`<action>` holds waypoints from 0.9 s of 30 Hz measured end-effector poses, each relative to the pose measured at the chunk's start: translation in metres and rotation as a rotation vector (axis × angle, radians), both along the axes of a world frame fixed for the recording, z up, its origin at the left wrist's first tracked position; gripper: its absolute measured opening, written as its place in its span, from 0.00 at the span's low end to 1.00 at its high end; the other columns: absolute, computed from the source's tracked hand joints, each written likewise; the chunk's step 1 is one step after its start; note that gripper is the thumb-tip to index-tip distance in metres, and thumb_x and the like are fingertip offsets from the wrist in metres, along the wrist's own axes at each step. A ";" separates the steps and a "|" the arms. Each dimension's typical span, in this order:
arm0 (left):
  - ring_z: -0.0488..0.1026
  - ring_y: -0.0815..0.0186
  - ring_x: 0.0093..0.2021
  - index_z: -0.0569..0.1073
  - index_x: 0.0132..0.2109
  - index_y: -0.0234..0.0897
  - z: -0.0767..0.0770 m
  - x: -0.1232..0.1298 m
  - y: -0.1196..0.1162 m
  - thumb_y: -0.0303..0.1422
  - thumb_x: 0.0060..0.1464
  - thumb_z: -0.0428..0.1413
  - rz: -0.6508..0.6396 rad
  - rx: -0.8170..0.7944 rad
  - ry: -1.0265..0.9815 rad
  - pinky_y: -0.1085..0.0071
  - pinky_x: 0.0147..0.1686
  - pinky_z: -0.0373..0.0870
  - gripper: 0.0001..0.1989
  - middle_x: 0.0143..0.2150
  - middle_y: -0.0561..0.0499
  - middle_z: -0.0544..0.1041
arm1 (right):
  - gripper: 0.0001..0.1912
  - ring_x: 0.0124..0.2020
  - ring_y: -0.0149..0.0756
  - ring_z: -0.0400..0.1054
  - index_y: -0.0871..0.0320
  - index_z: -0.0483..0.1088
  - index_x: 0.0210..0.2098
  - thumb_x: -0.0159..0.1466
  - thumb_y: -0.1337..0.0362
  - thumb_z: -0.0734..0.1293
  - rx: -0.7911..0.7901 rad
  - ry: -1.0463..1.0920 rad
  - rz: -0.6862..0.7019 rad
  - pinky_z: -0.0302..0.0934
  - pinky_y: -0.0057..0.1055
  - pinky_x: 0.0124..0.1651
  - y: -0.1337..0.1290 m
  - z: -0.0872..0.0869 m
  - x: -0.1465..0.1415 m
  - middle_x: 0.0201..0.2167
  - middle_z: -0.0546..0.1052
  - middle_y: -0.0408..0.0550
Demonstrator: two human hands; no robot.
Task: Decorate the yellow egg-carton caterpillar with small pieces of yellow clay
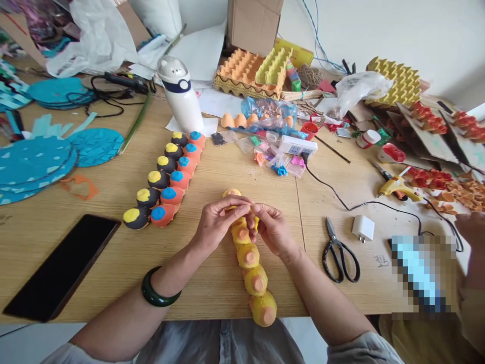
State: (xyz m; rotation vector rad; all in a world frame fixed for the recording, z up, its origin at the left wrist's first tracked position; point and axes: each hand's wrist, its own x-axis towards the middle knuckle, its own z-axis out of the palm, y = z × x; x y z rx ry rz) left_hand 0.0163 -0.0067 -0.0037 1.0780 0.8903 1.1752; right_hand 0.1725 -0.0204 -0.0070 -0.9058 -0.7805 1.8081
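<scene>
A strip of egg-carton cups painted yellow, with bare orange-brown round tops [258,283], runs away from the table's front edge. Over its far half, my left hand [220,220] and my right hand [275,232] meet with thumbs and fingertips pinched together. A small soft-looking yellow piece [256,224] shows in the curl of my right fingers. Whatever lies between the left fingertips is too small to make out. To the left stand two finished-looking cup strips, a black one with yellow tops [158,179] and a red-orange one with blue tops [169,195].
Scissors [335,253], a white charger [362,228] and a yellow glue gun [401,187] lie to the right. A tablet [62,268] rests at left. Behind are a white bottle [184,101], a power strip [298,145] and egg trays [242,76]. Another person's arm [473,253] shows at far right.
</scene>
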 end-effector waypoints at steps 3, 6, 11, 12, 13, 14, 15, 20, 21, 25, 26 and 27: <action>0.80 0.67 0.28 0.85 0.38 0.38 0.000 0.000 0.000 0.38 0.56 0.68 0.017 -0.044 -0.019 0.69 0.36 0.81 0.08 0.36 0.51 0.85 | 0.22 0.18 0.26 0.66 0.59 0.75 0.27 0.60 0.45 0.76 -0.024 0.032 0.011 0.64 0.23 0.19 0.000 0.002 0.000 0.22 0.74 0.40; 0.83 0.65 0.38 0.86 0.39 0.39 -0.002 -0.001 0.000 0.38 0.55 0.70 0.043 -0.047 0.004 0.70 0.43 0.81 0.08 0.41 0.49 0.86 | 0.20 0.17 0.25 0.65 0.59 0.76 0.28 0.59 0.48 0.77 -0.023 0.016 -0.006 0.63 0.23 0.19 0.000 0.002 0.001 0.22 0.73 0.39; 0.83 0.61 0.45 0.86 0.44 0.39 -0.006 -0.004 0.001 0.40 0.58 0.67 0.016 -0.027 0.038 0.67 0.47 0.81 0.11 0.45 0.47 0.86 | 0.18 0.16 0.25 0.64 0.58 0.78 0.31 0.58 0.50 0.79 -0.004 -0.014 -0.048 0.63 0.23 0.17 0.001 -0.001 0.003 0.21 0.73 0.37; 0.83 0.60 0.44 0.86 0.44 0.39 -0.006 -0.004 0.002 0.41 0.58 0.67 0.015 -0.032 0.042 0.67 0.46 0.81 0.12 0.44 0.47 0.86 | 0.17 0.16 0.25 0.64 0.58 0.78 0.31 0.58 0.50 0.79 0.000 -0.013 -0.046 0.63 0.23 0.17 0.001 -0.001 0.003 0.21 0.73 0.37; 0.83 0.60 0.43 0.86 0.44 0.38 -0.006 -0.004 0.002 0.41 0.57 0.67 0.014 -0.038 0.047 0.66 0.45 0.82 0.13 0.43 0.47 0.86 | 0.17 0.16 0.25 0.64 0.58 0.78 0.30 0.58 0.50 0.78 0.003 -0.011 -0.040 0.63 0.23 0.17 0.002 -0.002 0.003 0.21 0.72 0.37; 0.83 0.61 0.41 0.86 0.44 0.38 -0.006 -0.004 0.002 0.42 0.57 0.67 0.012 -0.043 0.053 0.66 0.44 0.82 0.14 0.42 0.47 0.86 | 0.18 0.16 0.25 0.64 0.58 0.77 0.29 0.59 0.50 0.78 0.007 -0.008 -0.035 0.63 0.23 0.18 0.002 -0.002 0.003 0.21 0.72 0.37; 0.83 0.61 0.40 0.85 0.44 0.38 -0.005 -0.004 0.002 0.43 0.56 0.68 0.011 -0.044 0.059 0.66 0.43 0.82 0.14 0.42 0.47 0.86 | 0.18 0.17 0.25 0.64 0.58 0.76 0.28 0.59 0.50 0.78 0.010 -0.007 -0.031 0.63 0.23 0.18 0.002 -0.003 0.003 0.21 0.72 0.38; 0.83 0.61 0.39 0.84 0.39 0.37 -0.004 -0.004 -0.002 0.43 0.52 0.70 0.059 -0.065 0.119 0.68 0.41 0.81 0.14 0.41 0.47 0.86 | 0.21 0.19 0.27 0.66 0.58 0.76 0.29 0.58 0.46 0.77 0.026 -0.032 -0.045 0.65 0.25 0.21 -0.003 -0.001 0.001 0.22 0.74 0.38; 0.83 0.61 0.37 0.84 0.38 0.38 -0.005 -0.004 -0.002 0.43 0.51 0.71 0.084 -0.071 0.136 0.68 0.40 0.81 0.14 0.40 0.48 0.86 | 0.21 0.19 0.27 0.66 0.57 0.75 0.29 0.58 0.45 0.77 0.029 -0.040 -0.033 0.65 0.25 0.22 -0.003 -0.001 0.001 0.22 0.74 0.39; 0.83 0.60 0.37 0.84 0.36 0.38 -0.012 -0.006 0.000 0.43 0.49 0.72 0.139 -0.015 0.176 0.66 0.41 0.82 0.14 0.38 0.49 0.86 | 0.23 0.19 0.27 0.67 0.57 0.75 0.29 0.57 0.43 0.77 0.047 -0.044 0.009 0.62 0.26 0.21 0.000 -0.001 0.001 0.22 0.73 0.38; 0.83 0.61 0.38 0.84 0.36 0.39 -0.012 -0.006 0.001 0.42 0.49 0.72 0.131 0.003 0.186 0.66 0.43 0.82 0.12 0.38 0.49 0.86 | 0.23 0.18 0.27 0.67 0.57 0.75 0.28 0.56 0.42 0.77 0.052 -0.054 -0.006 0.62 0.26 0.21 0.000 -0.002 0.001 0.22 0.73 0.38; 0.83 0.60 0.39 0.84 0.37 0.39 -0.012 -0.006 0.001 0.41 0.51 0.71 0.112 0.039 0.200 0.67 0.43 0.82 0.12 0.39 0.49 0.86 | 0.24 0.18 0.27 0.66 0.57 0.75 0.27 0.56 0.42 0.77 0.054 -0.065 -0.016 0.62 0.25 0.21 0.000 -0.002 0.001 0.22 0.73 0.38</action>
